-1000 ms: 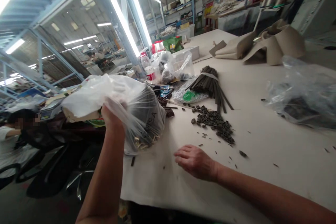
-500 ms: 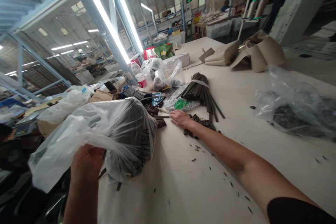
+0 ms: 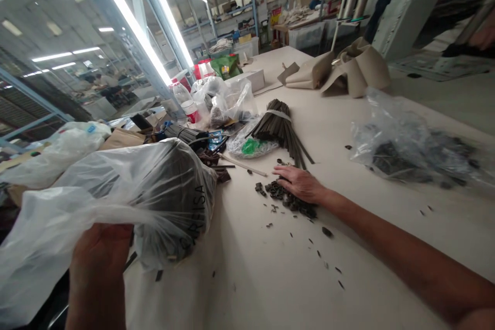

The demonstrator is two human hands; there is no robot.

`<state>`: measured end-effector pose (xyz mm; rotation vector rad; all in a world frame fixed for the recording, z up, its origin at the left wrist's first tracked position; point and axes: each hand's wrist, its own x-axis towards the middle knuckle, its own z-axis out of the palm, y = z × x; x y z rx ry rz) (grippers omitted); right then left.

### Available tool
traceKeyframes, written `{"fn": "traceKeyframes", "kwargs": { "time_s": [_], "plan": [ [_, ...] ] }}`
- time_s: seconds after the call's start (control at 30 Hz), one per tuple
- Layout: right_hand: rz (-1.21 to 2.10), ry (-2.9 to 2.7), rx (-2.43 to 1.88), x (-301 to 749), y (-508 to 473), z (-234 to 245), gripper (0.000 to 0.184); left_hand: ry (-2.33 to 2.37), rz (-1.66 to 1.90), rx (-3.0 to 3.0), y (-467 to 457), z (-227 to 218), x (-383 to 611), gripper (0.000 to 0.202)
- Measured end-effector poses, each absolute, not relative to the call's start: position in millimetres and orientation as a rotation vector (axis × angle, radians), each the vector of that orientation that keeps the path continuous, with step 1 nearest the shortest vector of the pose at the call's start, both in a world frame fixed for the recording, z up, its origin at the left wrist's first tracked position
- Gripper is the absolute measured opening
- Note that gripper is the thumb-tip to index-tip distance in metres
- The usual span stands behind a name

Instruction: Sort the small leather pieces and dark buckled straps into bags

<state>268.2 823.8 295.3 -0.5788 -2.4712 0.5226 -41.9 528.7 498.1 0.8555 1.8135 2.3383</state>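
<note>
My left hand [image 3: 98,247] is closed on the edge of a translucent plastic bag [image 3: 116,175], its fingertips partly hidden by the film. Inside the bag are dark pieces, and black letters are printed on its side. My right hand [image 3: 301,184] lies palm down with fingers stretched over a pile of small dark loops or pieces [image 3: 280,192] on the white table. Behind that hand lies a bundle of dark strips [image 3: 276,118] bound with a pale band. A thin pale stick [image 3: 245,166] lies left of my right hand.
A clear bag [image 3: 421,144] with dark pieces lies at the right. Brown sheet material [image 3: 356,69] is piled at the back. A plastic bag with something green [image 3: 251,147], a red cup [image 3: 191,112] and more bags crowd the left. Small scraps are scattered across the table.
My right hand has moved from beside the pale stick back onto the pile of dark pieces. My left hand still holds the plastic bag. The whole view has shifted slightly.
</note>
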Motion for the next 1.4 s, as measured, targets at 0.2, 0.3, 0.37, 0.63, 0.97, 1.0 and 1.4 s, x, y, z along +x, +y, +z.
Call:
{"fn": "traceKeyframes", "kwargs": {
  "time_s": [0.2,0.3,0.37,0.63,0.97,1.0,1.4],
  "plan": [
    [0.481,-2.479,-0.845,260.2,857.1,297.0,0.045,1.743,2.447,0.576,527.5,496.9,-29.3,0.016],
    [0.438,-2.569,-0.869,246.1,855.1,302.0,0.041,1.746,2.471,0.432,519.9,492.8,-31.9,0.014],
    [0.446,-2.609,-0.82,244.7,843.7,303.6,0.039,1.763,2.46,0.344,512.8,492.3,-32.0,0.013],
    [0.394,-2.292,-0.751,328.3,777.0,284.5,0.065,1.746,2.529,0.448,467.4,448.5,26.1,0.043],
    [0.356,-2.1,-1.243,328.2,750.3,250.5,0.072,2.007,1.092,1.486,638.7,333.0,95.0,0.055],
    [0.37,-2.075,-1.295,317.7,751.7,255.0,0.071,2.043,1.061,1.532,658.1,323.1,99.3,0.055],
    [0.664,-1.635,-1.312,235.1,740.8,268.2,0.041,2.002,1.435,1.418,733.9,281.5,153.3,0.04]
  ]
}}
